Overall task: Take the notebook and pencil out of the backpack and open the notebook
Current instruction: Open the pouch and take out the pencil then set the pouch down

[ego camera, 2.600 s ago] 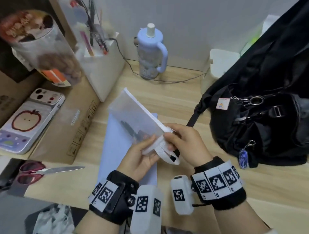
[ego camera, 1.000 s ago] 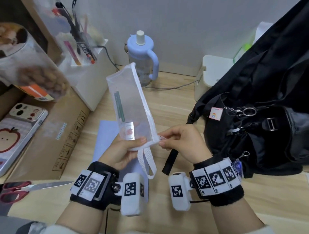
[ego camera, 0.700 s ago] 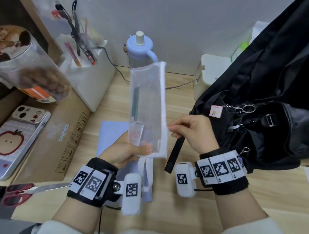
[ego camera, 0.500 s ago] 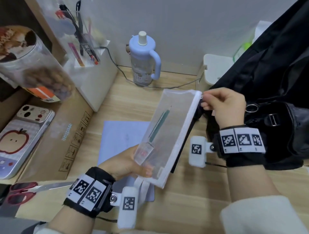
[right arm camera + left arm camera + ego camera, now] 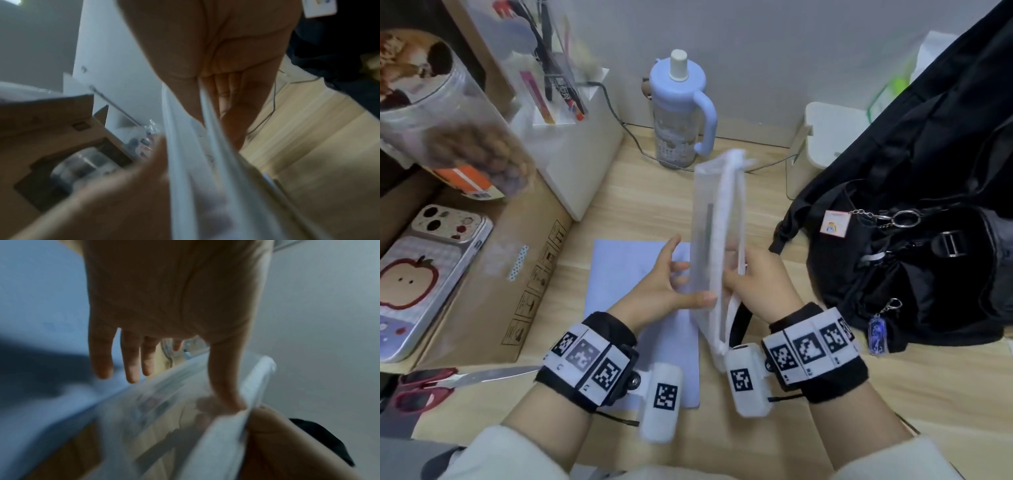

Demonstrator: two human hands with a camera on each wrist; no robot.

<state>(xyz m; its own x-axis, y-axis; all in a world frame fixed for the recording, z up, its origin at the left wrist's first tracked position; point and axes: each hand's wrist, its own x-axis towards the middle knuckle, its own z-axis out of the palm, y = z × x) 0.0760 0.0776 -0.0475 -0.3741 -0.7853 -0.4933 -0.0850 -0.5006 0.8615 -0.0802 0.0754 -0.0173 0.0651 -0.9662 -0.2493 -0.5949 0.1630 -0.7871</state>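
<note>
Pale wood desk [image 5: 825, 411] is stretching under my forearms, and nearest to me both banded wrists are angling inward toward each other. My left hand [image 5: 664, 291] is holding the near corner of a clear mesh pencil pouch [image 5: 714, 233], its thumb pressing the white edge while the other fingers are fanning out loosely above the notebook [image 5: 626, 274], which is lying shut and flat on the desk beneath them. My right hand [image 5: 760, 284] is gripping the pouch's open zipper edge from the other side, thumb and fingers pinching it. Inside the upright pouch a dark pencil [image 5: 709, 222] is showing dimly. Farther right the black backpack [image 5: 928, 222] is slumping against the wall; beyond the pouch a blue bottle [image 5: 678, 109] is standing.
</note>
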